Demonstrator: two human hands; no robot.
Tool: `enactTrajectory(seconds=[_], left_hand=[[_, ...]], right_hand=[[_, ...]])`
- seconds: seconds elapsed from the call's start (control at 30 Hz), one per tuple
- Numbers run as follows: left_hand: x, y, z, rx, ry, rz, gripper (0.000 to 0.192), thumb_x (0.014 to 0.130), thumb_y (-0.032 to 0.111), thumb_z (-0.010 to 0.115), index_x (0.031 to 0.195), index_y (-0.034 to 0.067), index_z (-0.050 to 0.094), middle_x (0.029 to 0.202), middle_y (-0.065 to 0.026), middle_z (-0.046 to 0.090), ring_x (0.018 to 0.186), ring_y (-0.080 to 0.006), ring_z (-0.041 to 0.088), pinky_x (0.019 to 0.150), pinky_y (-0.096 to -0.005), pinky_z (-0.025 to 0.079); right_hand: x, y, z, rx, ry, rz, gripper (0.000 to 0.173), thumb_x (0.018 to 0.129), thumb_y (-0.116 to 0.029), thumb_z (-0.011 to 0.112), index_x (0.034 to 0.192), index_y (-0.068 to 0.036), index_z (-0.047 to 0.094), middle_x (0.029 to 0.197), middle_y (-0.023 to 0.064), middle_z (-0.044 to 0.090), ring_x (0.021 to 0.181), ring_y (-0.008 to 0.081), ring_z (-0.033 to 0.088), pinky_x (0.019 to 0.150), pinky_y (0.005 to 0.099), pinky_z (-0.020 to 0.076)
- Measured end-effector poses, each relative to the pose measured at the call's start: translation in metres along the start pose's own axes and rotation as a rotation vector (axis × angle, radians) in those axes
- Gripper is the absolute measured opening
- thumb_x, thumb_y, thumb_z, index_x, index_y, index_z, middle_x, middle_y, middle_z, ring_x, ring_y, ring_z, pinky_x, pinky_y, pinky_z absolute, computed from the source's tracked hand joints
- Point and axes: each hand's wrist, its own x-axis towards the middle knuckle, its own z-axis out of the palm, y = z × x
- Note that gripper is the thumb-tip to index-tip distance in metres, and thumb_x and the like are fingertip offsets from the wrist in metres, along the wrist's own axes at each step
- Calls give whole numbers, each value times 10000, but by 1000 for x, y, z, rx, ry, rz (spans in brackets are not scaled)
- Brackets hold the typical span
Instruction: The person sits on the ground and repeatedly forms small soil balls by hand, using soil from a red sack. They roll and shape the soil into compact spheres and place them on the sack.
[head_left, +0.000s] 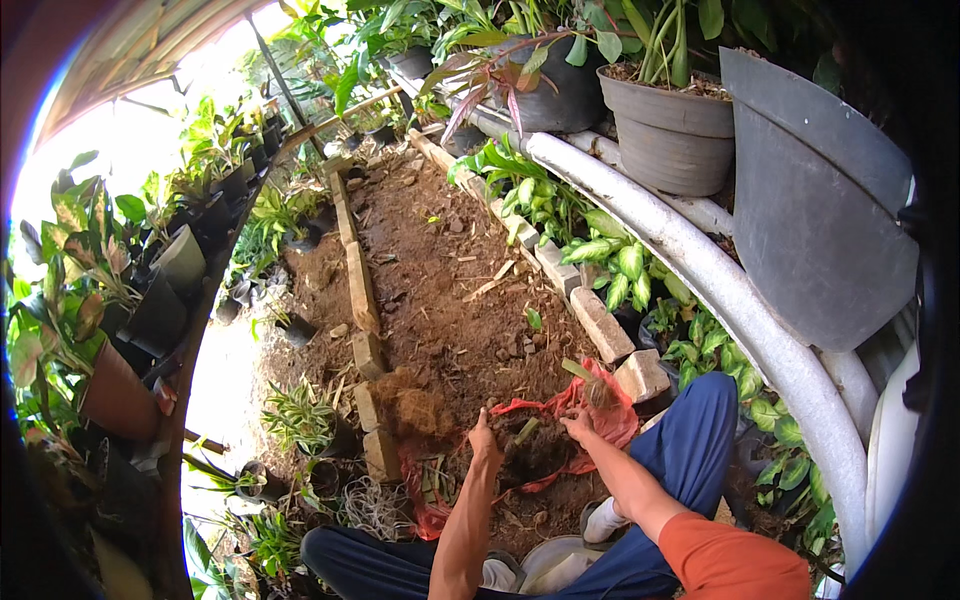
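A torn red plastic bag (619, 421) lies spread on the soil before me, with dark soil (541, 451) inside it. My left hand (486, 439) pinches the bag's edge at its left side. On the right, my right hand (578, 427) has its fingers closed at the bag's edge. Between my hands a short cut plant stem (527, 430) sticks up from the soil. Just beyond my right hand, a clump of roots (599, 393) with a pale green stem piece (576, 368) rests on the red plastic.
Bricks (600, 324) and wooden blocks (360, 289) edge a long soil bed (442, 262). Coconut-like fibre (412, 405) lies at left. A white pipe (675, 262) runs along the right, below large pots (817, 202). Potted plants (304, 420) stand left.
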Motion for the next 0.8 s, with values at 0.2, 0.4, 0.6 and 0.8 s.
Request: enactTrajectory(seconds=[0.2,0.4,0.6,0.8], left_hand=[[7,12,-17,-119,-100,45,306,1052,325,418,1049,35,516,734,-67,452,595,-192,388,540,-410,339],[12,9,-27,-492,-338,-28,320,1046,290,422,1187,21,523,1139,-127,561,1003,-230,568,834,-382,575],[9,-2,-40,-629,-355,-9,380,987,303,568,1220,3,568,1130,-119,596,998,-199,629,850,-311,598],[13,-8,-40,-759,-247,-82,434,997,386,521,1204,8,575,1044,-137,606,771,-181,617,681,-312,619]], right_hand=[[7,7,6,21,65,-1,388,804,-175,749,1139,-29,619,1411,117,502,1292,330,483,1065,409,398],[5,8,7,-32,80,-3,486,761,-236,777,1182,-70,599,1333,141,545,1231,304,522,1021,394,424],[10,7,19,179,161,188,518,756,-251,790,1192,-58,588,1299,144,559,1171,306,558,1009,410,424],[17,8,18,397,7,232,526,845,-170,721,1299,-31,494,1250,132,562,1014,260,627,729,345,587]])
